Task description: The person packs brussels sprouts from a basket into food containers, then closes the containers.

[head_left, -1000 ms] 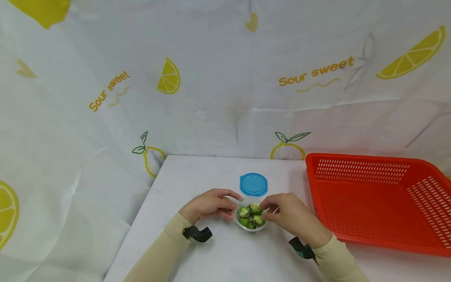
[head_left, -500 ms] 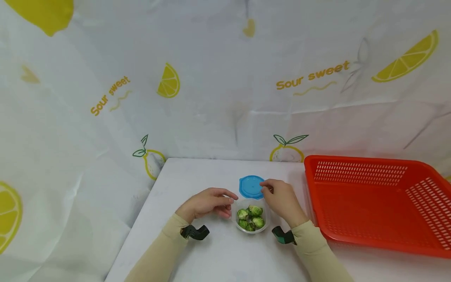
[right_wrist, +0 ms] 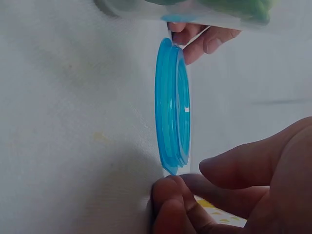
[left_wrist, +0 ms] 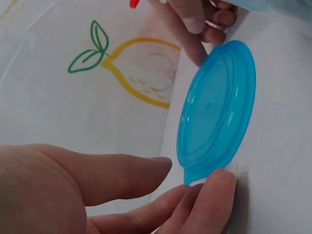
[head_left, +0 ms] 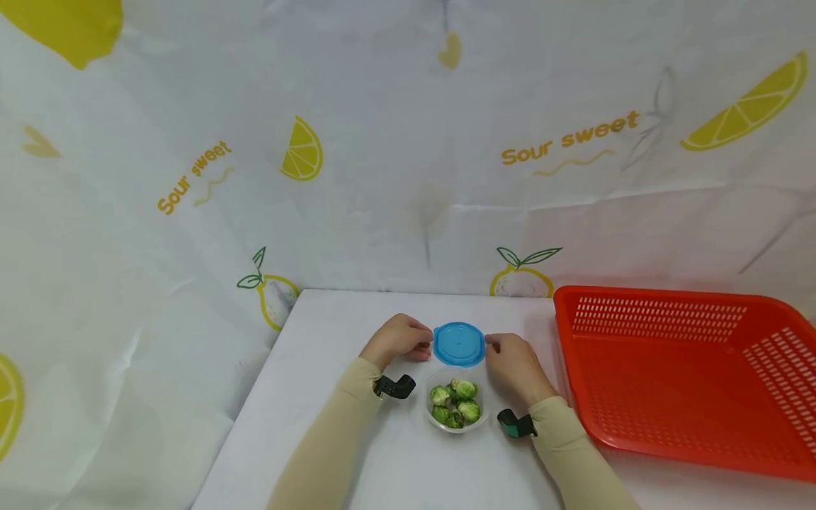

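Observation:
A blue plastic lid (head_left: 459, 344) lies on the white table, just beyond a clear round bowl (head_left: 486, 414) that holds several Brussels sprouts (head_left: 464, 390). My left hand (head_left: 400, 337) is at the lid's left edge. In the left wrist view its fingertips (left_wrist: 222, 187) meet the lid's tab, while the thumb (left_wrist: 141, 170) stays apart. My right hand (head_left: 515, 361) is at the opposite edge. The right wrist view shows its fingertips (right_wrist: 168, 187) close against the rim, its thumb (right_wrist: 234, 163) likewise off the lid. Neither hand pinches it.
A large red plastic basket (head_left: 676, 397) stands on the right side of the table. Behind the table hangs a white sheet (head_left: 389, 212) printed with lemons. The table (head_left: 344, 319) reaches left of both arms.
My right hand has moved from the sprouts in the bowl to the lid's right edge. My left hand has left the bowl's side and gone forward to the lid's left edge.

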`<state>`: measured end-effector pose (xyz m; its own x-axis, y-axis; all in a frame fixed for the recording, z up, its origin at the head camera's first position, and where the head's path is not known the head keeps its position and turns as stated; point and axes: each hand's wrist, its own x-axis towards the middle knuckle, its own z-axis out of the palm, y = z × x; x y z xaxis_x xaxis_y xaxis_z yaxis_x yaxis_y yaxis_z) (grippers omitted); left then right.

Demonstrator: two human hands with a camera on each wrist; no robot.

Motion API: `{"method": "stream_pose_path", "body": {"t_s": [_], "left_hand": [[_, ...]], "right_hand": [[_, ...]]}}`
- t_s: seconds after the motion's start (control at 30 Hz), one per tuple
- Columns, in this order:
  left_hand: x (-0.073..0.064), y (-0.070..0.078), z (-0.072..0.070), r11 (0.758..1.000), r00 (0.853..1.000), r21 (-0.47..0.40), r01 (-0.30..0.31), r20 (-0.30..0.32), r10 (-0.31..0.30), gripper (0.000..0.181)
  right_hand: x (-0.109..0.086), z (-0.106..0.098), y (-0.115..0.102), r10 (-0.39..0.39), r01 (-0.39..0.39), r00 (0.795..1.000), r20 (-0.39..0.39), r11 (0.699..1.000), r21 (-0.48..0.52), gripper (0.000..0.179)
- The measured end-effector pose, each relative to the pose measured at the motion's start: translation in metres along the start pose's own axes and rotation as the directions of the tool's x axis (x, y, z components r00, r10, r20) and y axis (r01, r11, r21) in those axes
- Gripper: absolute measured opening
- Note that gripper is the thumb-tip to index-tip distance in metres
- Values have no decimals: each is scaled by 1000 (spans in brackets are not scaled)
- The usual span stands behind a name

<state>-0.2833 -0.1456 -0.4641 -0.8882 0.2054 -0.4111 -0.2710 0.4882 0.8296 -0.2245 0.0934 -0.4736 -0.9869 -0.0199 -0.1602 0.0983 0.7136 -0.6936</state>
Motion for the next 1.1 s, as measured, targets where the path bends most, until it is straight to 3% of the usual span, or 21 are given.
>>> {"method": "stream_pose_path", "body": {"t_s": [0.2, 0.47, 0.73, 0.83, 0.97, 1.1], "left_hand": [[-7, 2, -4, 998, 1000, -64, 4, -9, -5, 31], [-13, -1, -8, 987, 1000, -158, 25, 5, -25, 28], [-15, -3, -12, 936, 997, -342, 77, 24, -73, 25], [-20, 2, -15, 934, 999, -355, 47, 16, -44, 29], [-33, 10, -18, 941, 1000, -337, -16, 14, 21, 32], [-49, 17, -19, 941, 996, -331, -77, 16, 88, 33]], "right_hand": [[3, 4, -2, -40, 40, 999, 15, 999, 21, 41], [2, 8, -8, -44, 45, 999, -26, 998, 44, 37], [-5, 9, -12, -71, 86, 986, -154, 992, 93, 30], [-10, 7, -17, -80, 105, 971, -224, 989, 101, 26], [-21, 0, -27, -87, 137, 938, -336, 982, 128, 23], [-38, -11, -34, -90, 167, 928, -363, 968, 189, 29]]}}
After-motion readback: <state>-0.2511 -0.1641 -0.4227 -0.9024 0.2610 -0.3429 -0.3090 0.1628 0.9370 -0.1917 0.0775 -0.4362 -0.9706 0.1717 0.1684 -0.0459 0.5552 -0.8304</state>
